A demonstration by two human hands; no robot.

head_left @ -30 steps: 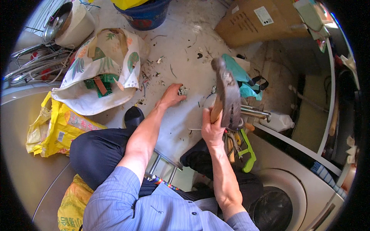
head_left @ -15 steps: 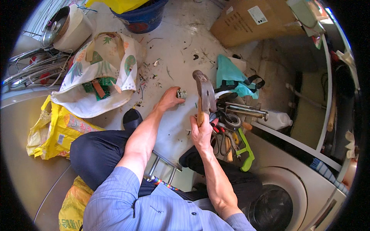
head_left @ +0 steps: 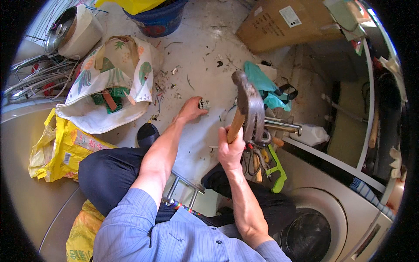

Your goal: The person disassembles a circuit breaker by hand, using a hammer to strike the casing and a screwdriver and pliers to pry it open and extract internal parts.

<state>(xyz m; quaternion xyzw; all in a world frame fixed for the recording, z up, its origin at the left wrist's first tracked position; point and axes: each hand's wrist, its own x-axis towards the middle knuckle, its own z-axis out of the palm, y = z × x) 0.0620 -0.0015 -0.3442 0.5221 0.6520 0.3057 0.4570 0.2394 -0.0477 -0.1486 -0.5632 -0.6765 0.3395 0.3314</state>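
Observation:
My right hand [head_left: 231,150] is wrapped around the wooden handle of a claw hammer [head_left: 254,104]. The hammer's dark metal head is up in the air, right of a small greyish-white block with rows of slots, perhaps a connector [head_left: 204,105]. On the pale floor, my left hand [head_left: 190,109] pinches that block between thumb and fingers, which partly cover it. Hammer and block are apart. Behind the hammer head and right hand lies a pile of hand tools [head_left: 257,161], partly hidden.
A patterned cloth bag [head_left: 126,74] holding green circuit boards [head_left: 114,98] lies open at left, beside a yellow plastic bag [head_left: 65,148]. Small scraps litter the floor. A blue bucket [head_left: 159,19], a cardboard box [head_left: 279,26] and a teal bag [head_left: 259,76] stand farther off.
The hammer head has swung to the right and its handle leans more that way. My left hand stays at the block, nearly unmoved.

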